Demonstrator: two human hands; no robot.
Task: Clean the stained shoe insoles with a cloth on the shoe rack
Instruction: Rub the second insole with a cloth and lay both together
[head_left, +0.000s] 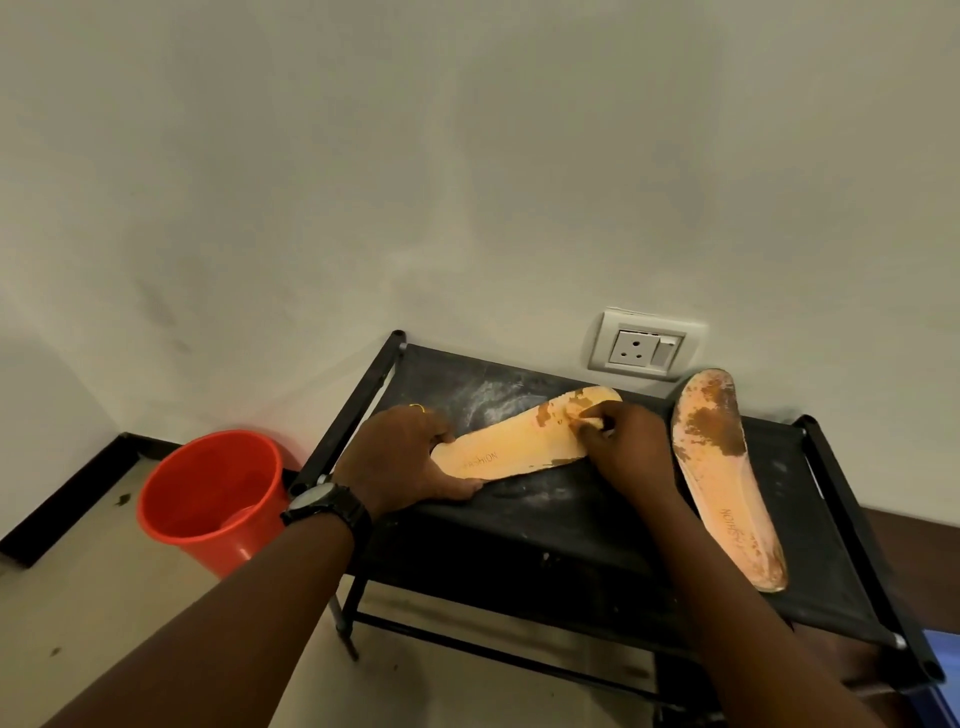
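An orange insole (511, 449) lies across the black shoe rack (550, 530), with brown stains near its toe end. My left hand (405, 457) holds its heel end, thumb below and fingers above. My right hand (623, 447) has its fingers curled round a small pale cloth (592, 423), which it presses on the stained toe part. A second orange insole (722, 473) lies to the right on the rack, heavily stained brown along its length, its toe end leaning on the wall.
A red bucket (213, 499) stands on the floor left of the rack. A wall socket (644, 348) sits just above the rack's back edge. The rack top carries pale dusty smears. Beige floor lies in front.
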